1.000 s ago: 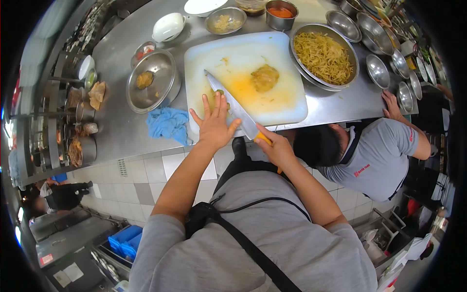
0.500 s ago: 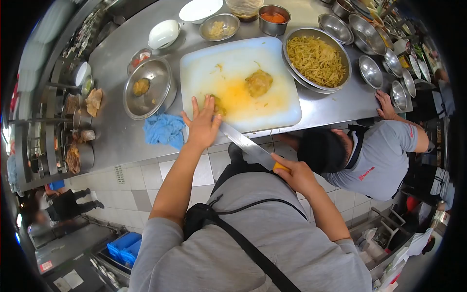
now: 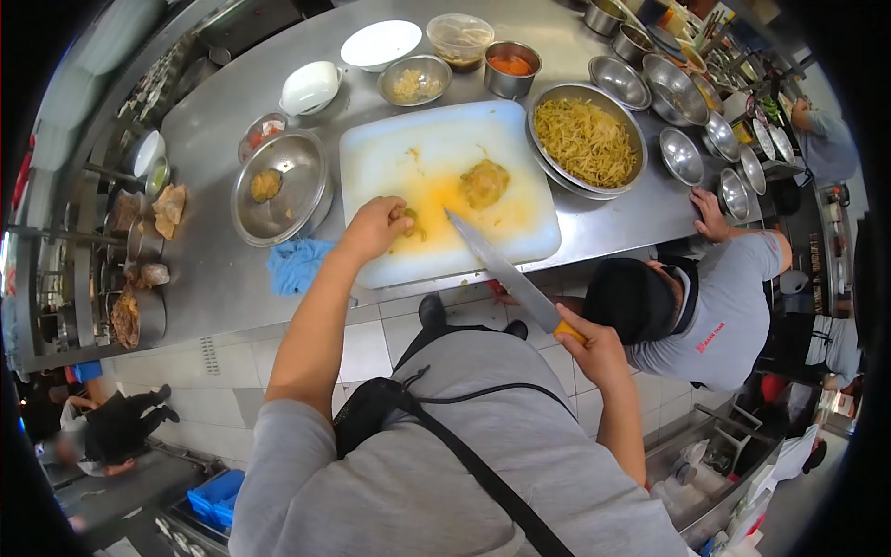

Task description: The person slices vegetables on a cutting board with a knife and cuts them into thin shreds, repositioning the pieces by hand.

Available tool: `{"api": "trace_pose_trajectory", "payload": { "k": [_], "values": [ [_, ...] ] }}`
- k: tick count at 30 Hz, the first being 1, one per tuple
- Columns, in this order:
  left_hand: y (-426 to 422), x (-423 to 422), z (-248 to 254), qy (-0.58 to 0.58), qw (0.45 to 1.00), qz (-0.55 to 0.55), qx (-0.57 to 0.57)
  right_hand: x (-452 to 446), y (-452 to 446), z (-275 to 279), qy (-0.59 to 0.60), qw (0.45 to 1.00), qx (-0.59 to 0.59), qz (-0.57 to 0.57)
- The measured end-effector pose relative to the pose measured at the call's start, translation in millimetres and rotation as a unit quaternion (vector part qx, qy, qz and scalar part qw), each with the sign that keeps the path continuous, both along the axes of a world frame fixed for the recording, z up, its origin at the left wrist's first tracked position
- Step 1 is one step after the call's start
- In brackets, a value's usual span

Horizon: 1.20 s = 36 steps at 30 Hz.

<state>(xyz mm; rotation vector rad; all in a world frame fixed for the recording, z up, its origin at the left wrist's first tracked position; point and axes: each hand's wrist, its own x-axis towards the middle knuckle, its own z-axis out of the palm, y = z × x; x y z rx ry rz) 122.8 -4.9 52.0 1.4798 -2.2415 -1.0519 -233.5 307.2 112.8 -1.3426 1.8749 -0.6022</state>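
Observation:
On the white cutting board (image 3: 371,153), my left hand (image 3: 373,229) is closed, its fingertips pinching yellow-green vegetable pieces (image 3: 415,223) near the board's left front. My right hand (image 3: 599,355) is wrapped around the yellow handle of a large kitchen knife (image 3: 506,274). The blade slants across the front of the board, its tip just right of the pieces and apart from them. A larger yellow-green vegetable lump (image 3: 484,184) lies right of centre, with an orange-yellow stain around it.
A steel bowl (image 3: 311,209) holding one lump stands left, beside a blue cloth (image 3: 295,265). On the right is a bowl of yellow-green shreds (image 3: 589,139). Behind stand a pot with orange contents (image 3: 511,65) and white dishes (image 3: 380,45). A co-worker (image 3: 710,306) leans in at right, hand on the table.
My left hand has gone from spread flat to curled around the vegetable pieces. The knife has moved right, away from the left hand. The view has shifted slightly.

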Motion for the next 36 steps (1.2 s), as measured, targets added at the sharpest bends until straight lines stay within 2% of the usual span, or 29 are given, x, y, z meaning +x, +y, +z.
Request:
{"api": "trace_pose_trajectory", "payload": {
  "k": [2,4,5,7,11,13,17,19,20,22,23,25,26,28,29,31,35,36],
  "values": [
    [-6,4,-4,0.037,0.999,0.021,0.024,6,5,-7,-0.007,1.0,-0.016,-0.013],
    [-11,4,-1,-0.043,0.998,-0.03,-0.045,10,9,-8,-0.001,1.0,-0.016,-0.015],
    [-13,4,-1,-0.04,0.998,-0.032,-0.046,12,11,-7,0.003,1.0,-0.015,-0.018],
    [-18,-1,-2,-0.116,0.986,-0.104,-0.058,15,15,-4,0.029,0.999,-0.034,-0.015],
    [-11,-5,4,-0.124,0.981,-0.141,-0.051,16,21,3,0.09,0.995,-0.029,-0.017],
    [-2,-9,19,-0.041,0.996,-0.073,0.013,15,30,-1,0.085,0.994,-0.044,-0.046],
    [-6,-24,33,-0.081,0.99,-0.101,0.058,10,48,-13,0.082,0.985,-0.104,-0.114],
    [-5,-38,38,-0.004,0.987,-0.068,0.142,10,53,-16,0.089,0.98,-0.114,-0.14],
    [-6,-45,32,-0.004,0.987,-0.073,0.142,10,56,-16,0.096,0.975,-0.124,-0.159],
    [-10,-64,15,0.142,0.979,-0.083,0.124,10,60,-16,0.107,0.972,-0.121,-0.169],
    [-10,-75,10,0.144,0.978,-0.087,0.124,10,61,-16,0.117,0.971,-0.119,-0.173],
    [-7,-98,5,0.26,0.953,-0.018,0.155,12,64,-11,0.124,0.971,-0.103,-0.179],
    [-9,-108,-3,0.261,0.952,-0.019,0.156,14,65,-9,0.127,0.971,-0.086,-0.182],
    [-10,-120,-18,0.268,0.961,0.022,0.067,15,67,-9,0.125,0.972,-0.09,-0.179],
    [-9,-118,-25,0.268,0.961,0.024,0.068,16,68,-9,0.122,0.972,-0.095,-0.176],
    [-6,-115,-24,0.135,0.986,0.029,-0.096,15,69,-14,0.12,0.973,-0.086,-0.176],
    [-7,-73,-10,0.109,0.99,0.046,-0.079,12,75,-29,0.123,0.971,-0.096,-0.182],
    [-10,-56,-2,0.066,0.997,0.029,-0.041,13,76,-30,0.118,0.972,-0.094,-0.179]
  ]
}}
